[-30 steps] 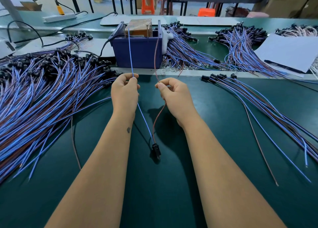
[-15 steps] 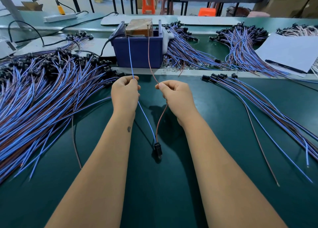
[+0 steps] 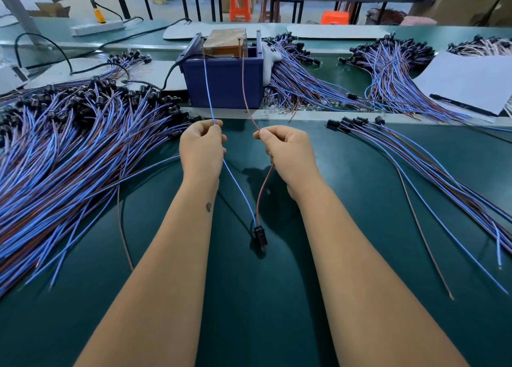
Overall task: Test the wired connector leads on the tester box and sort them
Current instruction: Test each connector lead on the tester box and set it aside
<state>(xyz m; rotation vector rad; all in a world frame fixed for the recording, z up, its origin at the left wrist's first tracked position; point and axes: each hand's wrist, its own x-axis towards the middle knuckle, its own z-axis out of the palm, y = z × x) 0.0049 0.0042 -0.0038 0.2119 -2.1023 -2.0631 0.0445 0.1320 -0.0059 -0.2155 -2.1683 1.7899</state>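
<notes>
**Two thin wires, one lead, held up to the tester**

One lead is in play. The left hand (image 3: 202, 148) pinches its blue wire (image 3: 209, 89), the right hand (image 3: 288, 152) pinches its brown wire (image 3: 245, 89), and both free ends reach far to the tester box (image 3: 225, 44) sitting in the blue bin (image 3: 224, 84). The black connector (image 3: 260, 235) lies on the near worktop (image 3: 249, 311) between the forearms. This lead looks feather-light and limp, so it will likely sag and whip unless it is pinched close to the stripped tips. The untested pile (image 3: 69, 150) lies left, and the sorted leads (image 3: 415, 159) lie right.
</notes>
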